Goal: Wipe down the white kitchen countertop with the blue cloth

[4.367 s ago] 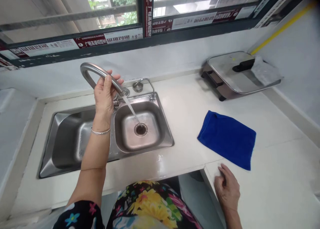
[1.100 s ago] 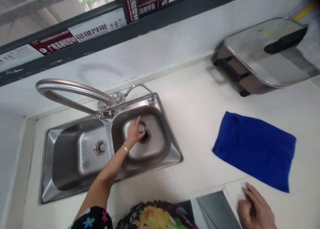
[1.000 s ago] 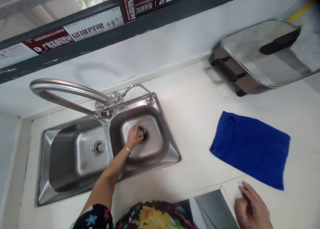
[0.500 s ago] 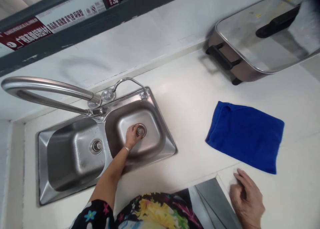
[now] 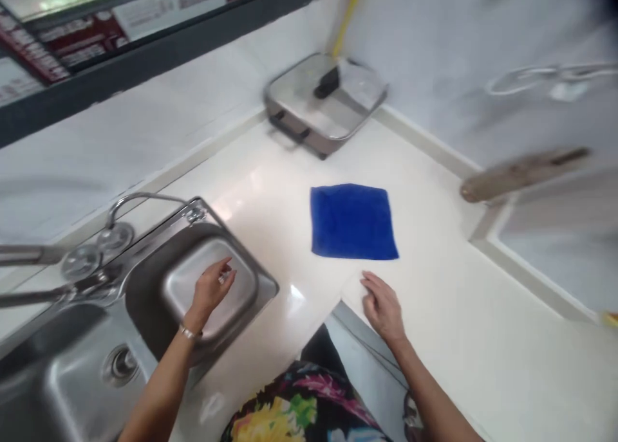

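Over the right basin of the steel double sink is my left hand, thumb and fingers apart. A little metal shows between its fingers; the basin's drain is otherwise hidden behind the hand. A bracelet is on that wrist. By the counter's front edge, my right hand is loosely curled with fingers parted, and nothing shows in it. Just beyond its fingertips lies a folded blue cloth, flat on the white counter, apart from the hand.
Left of my left hand is the other basin with its drain. The faucet rises behind the sink. An electric pan with a glass lid stands in the back corner. A brown object is at the right wall, blurred.
The view has swung right, so the sink, cloth and pan sit further left. My left hand's fingers have moved from the drain's rim to a looser pose. My right hand stays near the counter edge.
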The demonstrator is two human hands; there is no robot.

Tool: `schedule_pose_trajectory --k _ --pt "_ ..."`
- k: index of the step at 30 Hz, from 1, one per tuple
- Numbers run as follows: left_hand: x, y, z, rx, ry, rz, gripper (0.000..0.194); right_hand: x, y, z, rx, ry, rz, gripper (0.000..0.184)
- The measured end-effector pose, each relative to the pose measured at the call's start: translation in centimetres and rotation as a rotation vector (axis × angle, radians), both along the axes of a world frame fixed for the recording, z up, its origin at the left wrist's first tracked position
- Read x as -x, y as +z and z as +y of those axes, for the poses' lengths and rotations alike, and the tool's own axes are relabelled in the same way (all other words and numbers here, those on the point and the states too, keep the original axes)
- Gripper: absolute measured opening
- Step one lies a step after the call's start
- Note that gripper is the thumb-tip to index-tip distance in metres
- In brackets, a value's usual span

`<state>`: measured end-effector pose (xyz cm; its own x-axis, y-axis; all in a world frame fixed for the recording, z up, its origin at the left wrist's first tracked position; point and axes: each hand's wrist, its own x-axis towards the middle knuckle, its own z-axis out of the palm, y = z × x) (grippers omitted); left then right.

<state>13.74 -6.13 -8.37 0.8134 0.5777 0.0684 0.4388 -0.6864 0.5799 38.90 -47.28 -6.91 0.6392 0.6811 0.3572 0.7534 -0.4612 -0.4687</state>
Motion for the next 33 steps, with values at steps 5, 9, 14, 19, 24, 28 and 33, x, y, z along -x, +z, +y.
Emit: schedule_pose_trajectory --k 5,9,14,19,24,28,33 --pt "-8.3 5.2 -4.7 -0.126 -0.282 -0.27 0.031 -0.1 0.3 1.1 -0.067 -0.019 -0.018 0.043" --pt "-17.9 6.7 -9.8 -0.131 -0.505 -0.315 0.045 -0.8 0.1 1.6 -0.11 -0.024 0.003 0.047" --pt "-27.7 5.9 -16.0 -0.234 -0.523 -0.21 0.052 -1.6 -0.5 1.7 -0.147 -0.002 -0.006 0.049" --pt "-29.7 4.3 -18.8 -0.383 -0.43 -0.102 0.056 -2.7 -0.8 2.1 -0.055 0.013 -0.008 0.044" --pt "-28.2 4.0 -19.7 -0.447 -0.519 -0.068 0.06 -3.4 -1.1 1.7 0.091 0.055 -0.061 0.034" --pt "-26.3 4.5 -23.3 -0.485 -0.555 -0.098 0.061 -1.6 -1.1 -1.4 -0.071 -0.133 -0.088 0.027" --pt "-25.9 2.8 -30.9 -0.469 -0.794 -0.176 0.06 -0.9 0.4 -7.9 -0.222 -0.47 -0.075 0.045"
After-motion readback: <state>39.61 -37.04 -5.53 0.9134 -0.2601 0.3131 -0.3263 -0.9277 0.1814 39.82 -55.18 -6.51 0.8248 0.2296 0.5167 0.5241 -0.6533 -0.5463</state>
